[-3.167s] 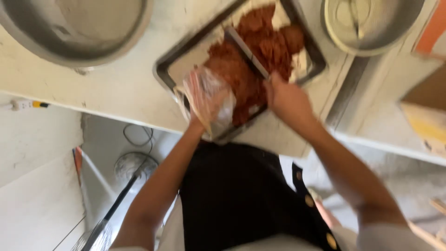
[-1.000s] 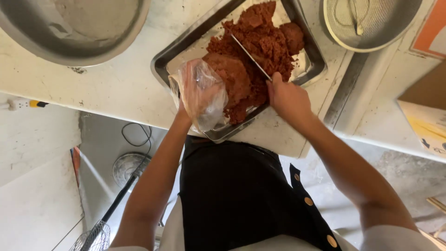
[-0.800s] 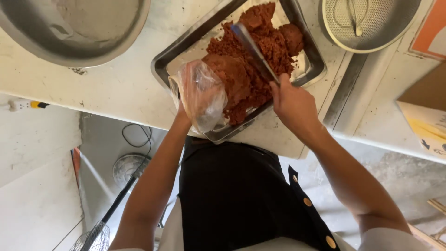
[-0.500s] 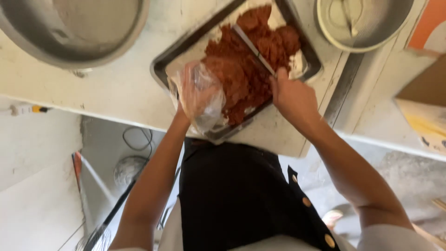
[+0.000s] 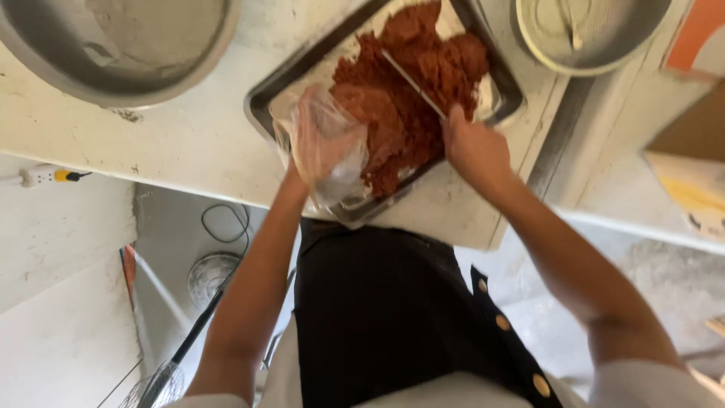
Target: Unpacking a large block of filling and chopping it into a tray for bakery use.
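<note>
A metal tray (image 5: 266, 91) on the white counter holds a heap of reddish-brown paste (image 5: 400, 98). My left hand (image 5: 321, 147) sits inside a clear plastic bag (image 5: 340, 177) at the tray's near left corner, beside the paste. My right hand (image 5: 476, 147) grips the handle of a flat metal scraper (image 5: 411, 81), whose blade lies across the top of the paste heap. Part of the tray's near edge is hidden by the bag and my hands.
A large metal bowl (image 5: 113, 45) stands on the counter (image 5: 189, 143) to the left. A round metal strainer bowl (image 5: 596, 30) sits at the upper right. A cardboard box (image 5: 691, 166) lies at the right. Below, a white power strip (image 5: 45, 175), a coiled cable and a wire skimmer (image 5: 162, 378).
The scraper blade has shifted back and forth across the paste, lifting slightly and settling again. My left hand with the bag has stayed at the tray's near corner.
</note>
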